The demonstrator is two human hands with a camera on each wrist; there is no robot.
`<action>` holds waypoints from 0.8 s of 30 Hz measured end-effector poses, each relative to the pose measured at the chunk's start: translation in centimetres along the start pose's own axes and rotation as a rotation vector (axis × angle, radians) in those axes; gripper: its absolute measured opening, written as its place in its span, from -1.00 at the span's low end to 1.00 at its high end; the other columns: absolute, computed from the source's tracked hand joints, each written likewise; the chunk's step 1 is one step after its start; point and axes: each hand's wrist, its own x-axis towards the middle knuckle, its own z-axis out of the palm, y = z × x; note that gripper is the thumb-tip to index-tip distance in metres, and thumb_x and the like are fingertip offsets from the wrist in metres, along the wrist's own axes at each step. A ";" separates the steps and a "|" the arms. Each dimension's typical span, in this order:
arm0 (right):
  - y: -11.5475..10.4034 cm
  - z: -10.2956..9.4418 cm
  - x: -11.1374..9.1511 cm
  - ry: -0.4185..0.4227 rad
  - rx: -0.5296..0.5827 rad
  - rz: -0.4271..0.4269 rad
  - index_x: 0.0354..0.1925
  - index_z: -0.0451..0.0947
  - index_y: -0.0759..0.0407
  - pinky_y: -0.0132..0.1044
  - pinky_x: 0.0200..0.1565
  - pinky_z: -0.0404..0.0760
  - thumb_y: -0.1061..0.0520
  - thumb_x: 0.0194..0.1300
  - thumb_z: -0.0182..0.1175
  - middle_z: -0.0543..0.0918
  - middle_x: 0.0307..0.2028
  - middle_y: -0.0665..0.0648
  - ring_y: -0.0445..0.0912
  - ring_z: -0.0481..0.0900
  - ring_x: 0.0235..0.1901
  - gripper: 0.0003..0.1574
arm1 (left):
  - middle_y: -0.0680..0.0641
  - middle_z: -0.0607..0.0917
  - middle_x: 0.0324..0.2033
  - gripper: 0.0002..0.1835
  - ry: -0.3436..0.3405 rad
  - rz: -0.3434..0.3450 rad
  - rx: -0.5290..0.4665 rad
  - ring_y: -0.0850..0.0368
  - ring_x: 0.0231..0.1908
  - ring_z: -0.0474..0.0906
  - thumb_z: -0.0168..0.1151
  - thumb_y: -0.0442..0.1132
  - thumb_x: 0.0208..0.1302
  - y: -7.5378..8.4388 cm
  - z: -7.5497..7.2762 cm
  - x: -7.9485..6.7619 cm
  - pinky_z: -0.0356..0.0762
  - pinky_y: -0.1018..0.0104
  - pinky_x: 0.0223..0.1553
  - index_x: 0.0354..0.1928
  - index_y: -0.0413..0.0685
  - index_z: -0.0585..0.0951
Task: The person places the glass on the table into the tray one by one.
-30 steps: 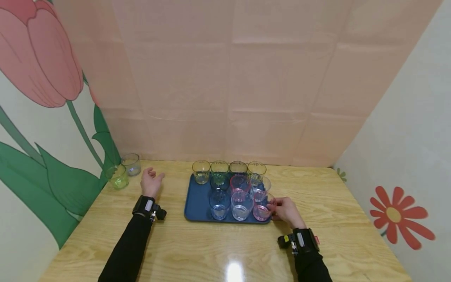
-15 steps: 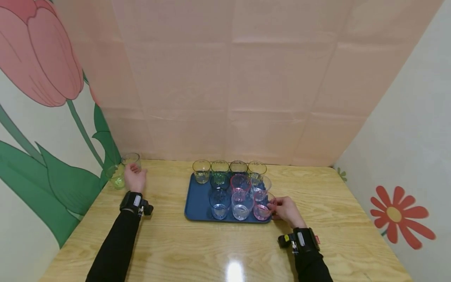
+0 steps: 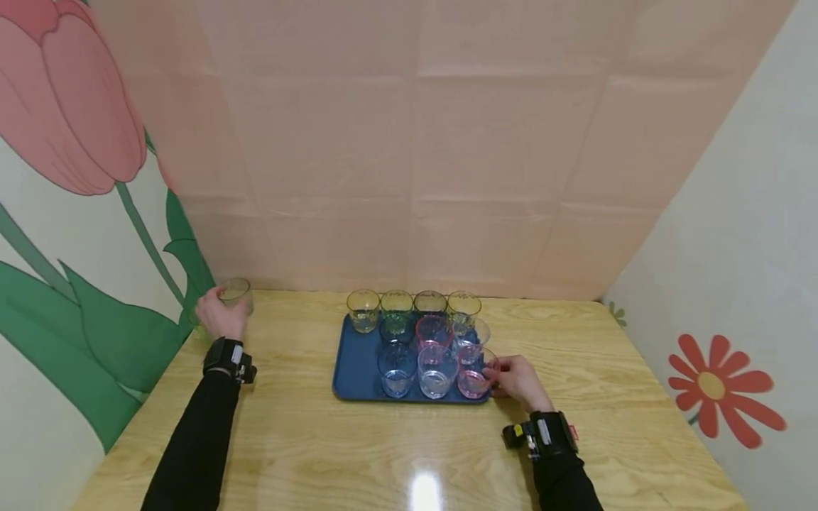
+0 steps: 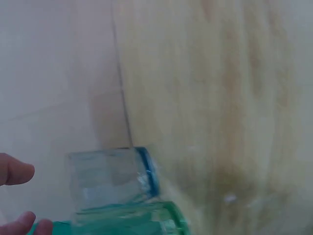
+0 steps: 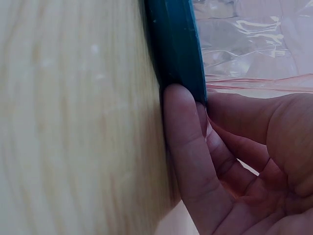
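Note:
My left hand (image 3: pixel 220 316) is at the table's far left corner, beside a clear glass (image 3: pixel 244 292). A yellow-green glass there is mostly hidden by the hand. In the left wrist view the thumb stands apart from the clear glass (image 4: pixel 110 178); fingertips show beside a green-tinted glass (image 4: pixel 132 222). No grip shows. At the blue tray's (image 3: pixel 350 372) front right corner, my right hand (image 3: pixel 520 383) pinches the tray rim (image 5: pixel 178 49) between thumb and fingers, close to a pink glass (image 3: pixel 473 383).
Several tinted glasses stand upright on the tray, among them a yellow glass (image 3: pixel 364 319), a blue glass (image 3: pixel 397 380) and a clear glass (image 3: pixel 437 380). A pink covering (image 3: pixel 409 177) rises behind the wooden table (image 3: pixel 358 454); a tulip-painted wall (image 3: pixel 96 241) borders the left.
My left hand has moved left, from beside the two corner glasses to the yellow-green one, now covering most of it. The right hand stays at the tray corner.

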 end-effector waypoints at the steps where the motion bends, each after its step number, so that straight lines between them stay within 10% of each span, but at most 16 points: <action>1: 0.0 0.0 0.0 -0.002 -0.002 0.000 -0.26 0.61 0.35 -0.22 -0.43 0.69 0.26 0.35 0.20 0.60 -0.40 0.09 -0.14 0.60 -0.48 -0.88 | -0.41 0.46 0.15 -0.45 0.004 0.000 0.013 -0.32 0.25 0.27 0.32 -0.30 0.16 -0.2 -0.1 0.0 0.20 -0.12 0.28 0.20 -0.34 0.48; 15: 0.0 0.1 0.0 0.008 -0.005 -0.006 -0.29 0.61 0.34 -0.23 -0.44 0.69 0.27 0.35 0.20 0.60 -0.43 0.08 -0.14 0.60 -0.49 -0.89 | -0.45 0.28 0.34 -0.22 0.027 0.043 0.058 -0.29 0.49 -0.06 0.39 -0.35 0.11 -2.6 -0.6 0.8 -0.16 0.01 0.52 0.33 -0.46 0.25; 24: -0.2 0.1 -0.2 -0.004 -0.009 0.005 -0.27 0.62 0.33 -0.22 -0.43 0.69 0.26 0.36 0.20 0.61 -0.39 0.09 -0.13 0.60 -0.47 -0.88 | -0.43 0.07 0.39 -0.04 -0.019 -0.100 0.058 -0.36 0.40 0.03 0.35 -0.22 0.18 -2.8 -1.0 0.8 0.04 -0.13 0.43 0.45 -0.42 -0.01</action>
